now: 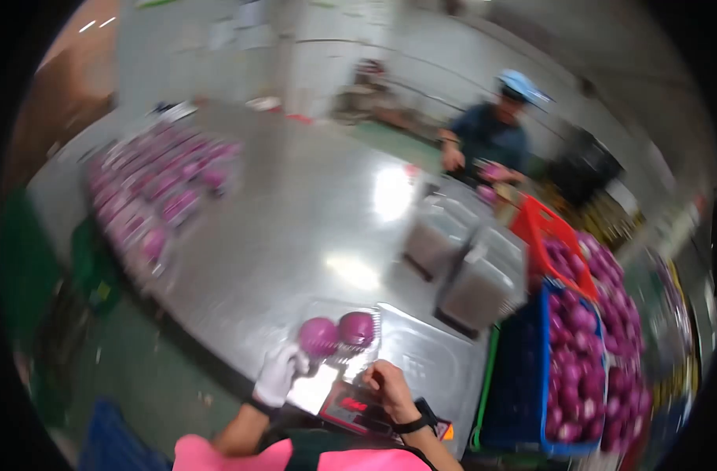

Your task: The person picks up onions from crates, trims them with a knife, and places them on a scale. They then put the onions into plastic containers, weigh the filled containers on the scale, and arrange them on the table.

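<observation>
Two peeled purple onions sit side by side in a clear plastic clamshell box in front of me. My left hand, in a white glove, is at the near left corner of the box, its fingers closed on the edge. My right hand is bare, with its fingers curled together just right of the box's near side. Whether anything is in those fingers is hidden. Between my hands is a digital scale with a lit red display. Motion blurs the view.
Stacks of clear boxes stand at the right of the metal table. Beyond them are a blue crate and a red crate of onions. Packed onion boxes fill the left side. A co-worker handles onions opposite.
</observation>
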Tool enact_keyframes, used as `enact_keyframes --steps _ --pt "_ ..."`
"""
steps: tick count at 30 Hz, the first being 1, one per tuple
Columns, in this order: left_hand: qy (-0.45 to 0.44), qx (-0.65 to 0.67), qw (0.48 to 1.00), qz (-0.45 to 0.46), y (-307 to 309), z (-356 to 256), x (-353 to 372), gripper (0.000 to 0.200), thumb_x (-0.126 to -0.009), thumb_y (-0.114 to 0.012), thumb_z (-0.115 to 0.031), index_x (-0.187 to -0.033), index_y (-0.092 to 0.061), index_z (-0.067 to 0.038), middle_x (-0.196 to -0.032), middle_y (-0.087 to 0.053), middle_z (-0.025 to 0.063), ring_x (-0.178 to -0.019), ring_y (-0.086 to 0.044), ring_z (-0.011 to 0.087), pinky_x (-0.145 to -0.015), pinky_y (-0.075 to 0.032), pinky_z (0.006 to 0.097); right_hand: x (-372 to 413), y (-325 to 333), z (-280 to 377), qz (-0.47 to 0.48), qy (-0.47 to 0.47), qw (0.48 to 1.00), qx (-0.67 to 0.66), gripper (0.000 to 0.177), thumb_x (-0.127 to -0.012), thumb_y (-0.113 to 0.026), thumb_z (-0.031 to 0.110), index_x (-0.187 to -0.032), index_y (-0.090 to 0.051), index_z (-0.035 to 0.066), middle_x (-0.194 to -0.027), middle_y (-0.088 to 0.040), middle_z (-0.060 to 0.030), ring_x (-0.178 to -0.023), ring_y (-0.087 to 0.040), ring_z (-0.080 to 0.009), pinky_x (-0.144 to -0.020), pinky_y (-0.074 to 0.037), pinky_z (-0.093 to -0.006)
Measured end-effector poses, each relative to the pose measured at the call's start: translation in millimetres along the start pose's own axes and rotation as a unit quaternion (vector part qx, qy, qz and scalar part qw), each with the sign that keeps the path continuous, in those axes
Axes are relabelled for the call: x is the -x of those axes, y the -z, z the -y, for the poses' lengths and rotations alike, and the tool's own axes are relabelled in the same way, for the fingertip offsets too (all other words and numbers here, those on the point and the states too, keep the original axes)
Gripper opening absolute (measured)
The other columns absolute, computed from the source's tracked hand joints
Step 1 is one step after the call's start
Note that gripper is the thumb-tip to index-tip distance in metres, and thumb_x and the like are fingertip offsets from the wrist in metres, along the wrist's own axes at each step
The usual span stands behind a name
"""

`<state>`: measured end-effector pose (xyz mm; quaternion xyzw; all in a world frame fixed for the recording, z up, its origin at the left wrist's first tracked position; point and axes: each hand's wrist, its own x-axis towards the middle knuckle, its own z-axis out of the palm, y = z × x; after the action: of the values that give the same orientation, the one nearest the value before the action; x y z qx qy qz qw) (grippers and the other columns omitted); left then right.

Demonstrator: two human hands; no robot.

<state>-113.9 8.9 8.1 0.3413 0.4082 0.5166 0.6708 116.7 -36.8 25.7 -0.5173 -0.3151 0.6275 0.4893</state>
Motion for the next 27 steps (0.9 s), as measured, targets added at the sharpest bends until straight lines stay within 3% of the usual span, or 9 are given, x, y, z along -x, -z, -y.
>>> enact_keyframes --steps 2,3,12,14,16,18,22,25,27 --pt "-0.129 -0.041 0.988 -0.067 20 -6 -10 0.025 -0.09 -0.047 -0.017 -0.072 -0.057 -0.003 -0.066 -0.057 0.0075 -0.059 -0.053 0.0147 -0.059 -0.042 0.0264 5 -15 6 0.086 -0.024 0.996 -0.002 0.038 -0.095 -0.044 0.038 -0.12 -0.047 0.01 -0.091 -0.059 -0.0051 -0.056 -0.044 -0.0099 -0.045 -0.033 -0.0217" --pt "-0.062 0.131 0.986 -0.081 41 -8 -15 0.021 -0.089 -0.049 -0.017 -0.074 -0.057 -0.004 -0.066 -0.057 0.0066 -0.058 -0.054 0.0139 -0.059 -0.044 0.0253 4 -9 2 0.097 -0.033 0.995 -0.013 0.044 -0.094 -0.045 0.042 -0.126 -0.042 0.013 -0.094 -0.059 -0.0063 -0.057 -0.046 -0.0103 -0.046 -0.033 -0.0213" --pt "-0.3 0.116 0.876 -0.358 238 -50 -116 0.015 -0.086 -0.05 -0.014 -0.076 -0.055 -0.005 -0.062 -0.058 0.0076 -0.05 -0.056 0.0152 -0.048 -0.046 0.0256 5 35 -7 0.033 -0.067 0.993 -0.092 0.031 -0.09 -0.055 0.025 -0.113 -0.053 0.005 -0.09 -0.061 -0.008 -0.065 -0.052 -0.0114 -0.048 -0.039 -0.0201" --pt "-0.333 0.08 0.873 -0.346 300 -44 -145 0.019 -0.089 -0.048 -0.023 -0.086 -0.055 -0.005 -0.076 -0.063 0.0101 -0.066 -0.062 0.0189 -0.064 -0.05 0.0322 14 40 -5 0.016 -0.067 0.994 -0.08 0.03 -0.09 -0.055 0.025 -0.112 -0.054 0.005 -0.09 -0.061 -0.0079 -0.065 -0.052 -0.0113 -0.049 -0.039 -0.0202" --pt "-0.192 0.244 0.865 -0.394 320 -42 -153 0.031 -0.093 -0.044 -0.033 -0.107 -0.053 -0.007 -0.107 -0.061 0.0109 -0.1 -0.06 0.023 -0.086 -0.045 0.0411 21 43 -6 0.006 -0.06 0.995 -0.083 0.027 -0.09 -0.053 0.023 -0.11 -0.055 0.005 -0.089 -0.061 -0.0069 -0.065 -0.052 -0.0107 -0.048 -0.039 -0.02" --pt "-0.102 0.302 0.851 -0.417 282 -44 -166 0.043 -0.094 -0.04 -0.041 -0.124 -0.047 -0.011 -0.132 -0.048 0.0067 -0.124 -0.044 0.0245 -0.099 -0.034 0.0461 34 51 -7 -0.04 -0.051 0.995 -0.072 0.025 -0.092 -0.051 0.024 -0.109 -0.056 0.006 -0.087 -0.061 -0.0051 -0.065 -0.052 -0.01 -0.048 -0.037 -0.02" --pt "0.008 0.163 0.986 -0.046 77 -53 -211 0.046 -0.095 -0.044 -0.038 -0.129 -0.045 -0.008 -0.127 -0.051 0.0059 -0.119 -0.048 0.0191 -0.097 -0.039 0.0373 57 69 2 -0.097 -0.031 0.994 -0.049 0.023 -0.092 -0.052 0.02 -0.11 -0.057 0.006 -0.087 -0.061 -0.0012 -0.066 -0.051 -0.0053 -0.053 -0.038 -0.0163" --pt "-0.042 -0.008 0.963 0.266 -113 -61 -182 0.04 -0.095 -0.047 -0.033 -0.122 -0.053 -0.005 -0.118 -0.058 0.0067 -0.111 -0.053 0.0168 -0.096 -0.04 0.0319 83 79 22 -0.151 0.02 0.988 -0.013 0.029 -0.09 -0.056 0.023 -0.112 -0.055 0.005 -0.088 -0.06 0.0022 -0.069 -0.048 -0.0029 -0.057 -0.036 -0.0154" --pt "-0.146 -0.156 0.916 0.34 -216 -48 -172 0.034 -0.096 -0.047 -0.027 -0.119 -0.056 -0.004 -0.114 -0.06 0.0085 -0.106 -0.056 0.0195 -0.094 -0.041 0.0307 109 98 26 -0.155 0.069 0.985 0.035 0.028 -0.09 -0.056 0.022 -0.112 -0.055 0.005 -0.087 -0.059 0.002 -0.071 -0.047 -0.003 -0.06 -0.038 -0.017"
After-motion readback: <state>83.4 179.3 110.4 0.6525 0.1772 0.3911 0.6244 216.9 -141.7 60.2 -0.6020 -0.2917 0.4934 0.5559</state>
